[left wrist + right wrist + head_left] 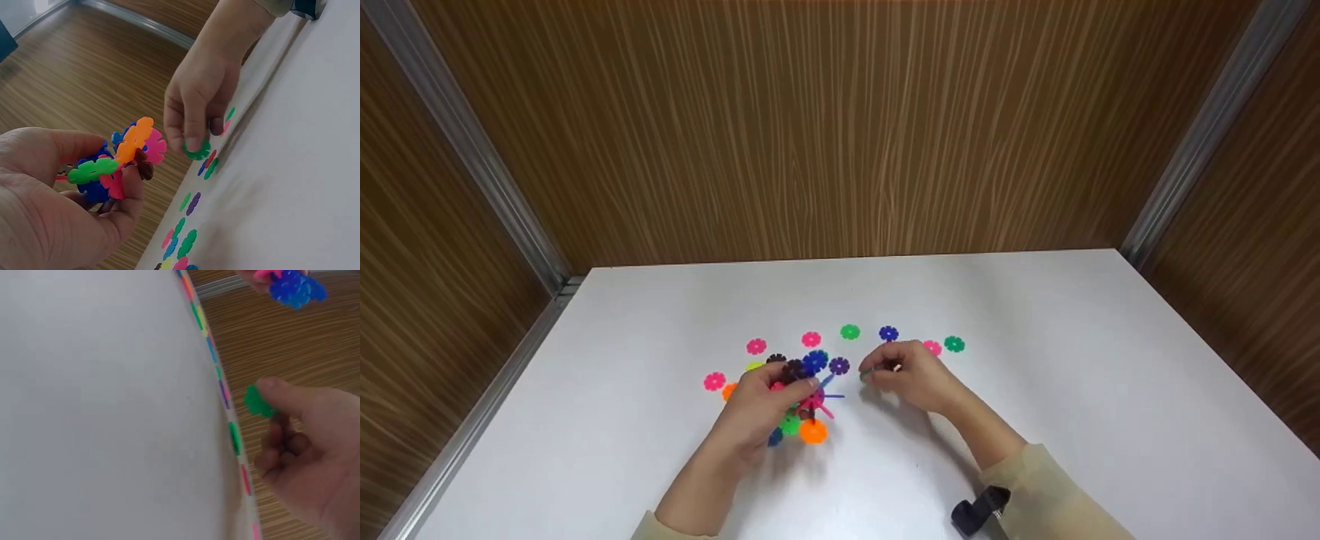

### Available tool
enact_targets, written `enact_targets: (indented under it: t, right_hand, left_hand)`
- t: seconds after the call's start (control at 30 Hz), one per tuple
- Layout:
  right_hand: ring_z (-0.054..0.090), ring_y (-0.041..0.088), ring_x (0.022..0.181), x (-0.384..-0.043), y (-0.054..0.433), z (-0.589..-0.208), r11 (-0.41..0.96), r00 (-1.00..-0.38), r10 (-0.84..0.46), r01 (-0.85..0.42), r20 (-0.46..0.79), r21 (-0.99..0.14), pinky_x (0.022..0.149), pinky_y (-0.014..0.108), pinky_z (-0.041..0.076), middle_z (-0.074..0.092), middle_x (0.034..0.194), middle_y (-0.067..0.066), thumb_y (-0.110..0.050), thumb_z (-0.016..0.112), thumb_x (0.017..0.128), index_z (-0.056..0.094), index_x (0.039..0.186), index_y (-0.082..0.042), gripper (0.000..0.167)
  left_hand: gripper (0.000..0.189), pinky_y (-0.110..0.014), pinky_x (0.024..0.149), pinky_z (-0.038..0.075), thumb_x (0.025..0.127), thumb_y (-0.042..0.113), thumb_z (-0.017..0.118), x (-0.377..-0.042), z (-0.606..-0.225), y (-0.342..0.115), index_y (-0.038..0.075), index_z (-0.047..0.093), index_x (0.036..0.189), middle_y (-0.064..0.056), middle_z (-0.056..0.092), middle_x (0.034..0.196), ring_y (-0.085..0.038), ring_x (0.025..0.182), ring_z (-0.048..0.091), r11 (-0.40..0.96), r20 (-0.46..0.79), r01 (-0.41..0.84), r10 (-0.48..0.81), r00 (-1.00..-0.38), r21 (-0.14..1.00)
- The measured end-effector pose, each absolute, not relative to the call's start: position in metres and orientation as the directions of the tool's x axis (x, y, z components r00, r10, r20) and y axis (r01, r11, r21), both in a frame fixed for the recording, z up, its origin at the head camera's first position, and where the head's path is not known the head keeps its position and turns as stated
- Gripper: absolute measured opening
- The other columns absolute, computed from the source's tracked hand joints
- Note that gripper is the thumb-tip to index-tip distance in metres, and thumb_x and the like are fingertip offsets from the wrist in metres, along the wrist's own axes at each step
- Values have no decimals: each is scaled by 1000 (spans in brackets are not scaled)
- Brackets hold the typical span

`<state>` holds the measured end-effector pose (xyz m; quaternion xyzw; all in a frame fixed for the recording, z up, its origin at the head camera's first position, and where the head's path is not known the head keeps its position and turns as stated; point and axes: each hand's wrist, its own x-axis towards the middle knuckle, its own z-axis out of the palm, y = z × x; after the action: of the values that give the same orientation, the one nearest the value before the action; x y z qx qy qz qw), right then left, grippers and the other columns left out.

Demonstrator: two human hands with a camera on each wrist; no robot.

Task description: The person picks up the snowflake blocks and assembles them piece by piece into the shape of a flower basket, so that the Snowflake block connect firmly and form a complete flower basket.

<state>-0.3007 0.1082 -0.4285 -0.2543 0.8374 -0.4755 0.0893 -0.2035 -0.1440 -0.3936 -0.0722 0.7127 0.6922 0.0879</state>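
My left hand [757, 409] grips a cluster of interlocked flower-shaped plastic discs [135, 140], with orange, pink, blue, green and brown pieces jutting out at angles. Between the thumb and fingers of my right hand [915, 377] is a single green flower-shaped disc [257, 402], pinched by its edge. The left wrist view shows this green disc [198, 151] held apart from the cluster. Part of the cluster lies hidden behind the left fingers and thumb.
Loose discs of several colours lie on the white table [1035, 337], among them a pink disc [756, 346], a light green disc [850, 331], a dark blue disc [889, 333] and a teal disc [955, 343]. Wood-patterned panels [840, 135] enclose the back and sides.
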Motion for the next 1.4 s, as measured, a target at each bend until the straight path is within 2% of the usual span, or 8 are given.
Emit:
enact_targets:
  t: [0.17,0.3,0.47,0.6,0.7,0.87,1.07,1.4]
  right_hand:
    - [69,40,93,-283,106,-412,230,-844,-515,-305,150,-924,77,28,60,75,101,6,-18,76,100,76,110,-11,12]
    - [74,32,87,-273,100,-404,163,-826,-524,-338,209,-927,76,30,63,76,98,8,-15,77,100,77,111,-9,13]
    - [74,27,87,-267,95,-402,162,-814,-524,-383,250,-909,83,29,62,76,101,7,-10,76,99,78,114,-6,16]
    - [74,26,87,-264,91,-400,189,-810,-519,-421,273,-887,84,28,62,78,103,4,-9,77,98,81,113,-10,16]
    - [74,24,87,-262,88,-397,234,-807,-507,-466,302,-853,81,28,62,79,103,-1,-11,79,96,83,112,-14,16]
    - [74,15,85,-259,89,-390,288,-795,-509,-518,330,-806,77,28,63,80,102,-6,-11,82,95,84,112,-14,17]
    - [74,12,92,-256,91,-384,310,-762,-542,-573,354,-758,80,27,62,80,104,-3,-4,80,94,83,115,-11,22]
    - [75,11,82,-255,89,-386,316,-795,-518,-521,317,-793,76,28,63,80,99,-4,-5,80,95,84,109,-12,16]
  left_hand:
    - [71,-47,113,46,99,22,77,-203,-395,-138,-4,45,156,-20,50,156,-33,136,54,39,-228,-228,4,-974,973]
    - [65,-49,117,42,100,21,75,-202,-397,-133,-5,48,153,-19,53,154,-34,140,52,36,-216,-215,15,-976,976]
    - [56,-46,115,46,101,21,75,-202,-400,-128,-3,54,146,-17,59,145,-30,128,60,21,-200,-200,40,-979,980]
    - [53,-38,100,58,97,19,79,-202,-402,-127,-3,56,140,-18,64,130,-29,108,67,12,-177,-177,57,-983,984]
    - [55,-34,88,61,94,17,82,-203,-402,-126,-3,57,139,-18,65,124,-28,98,68,17,-170,-170,46,-984,985]
    - [55,-33,86,62,94,18,83,-205,-402,-124,-2,59,140,-17,67,122,-26,96,69,37,-188,-187,12,-982,982]
    - [56,-32,86,62,92,20,85,-205,-402,-121,1,62,139,-14,70,119,-27,96,71,48,-195,-195,-5,-981,980]
    - [53,-33,86,63,92,18,85,-201,-402,-117,0,63,137,-15,70,119,-26,95,72,59,-175,-177,-39,-984,982]
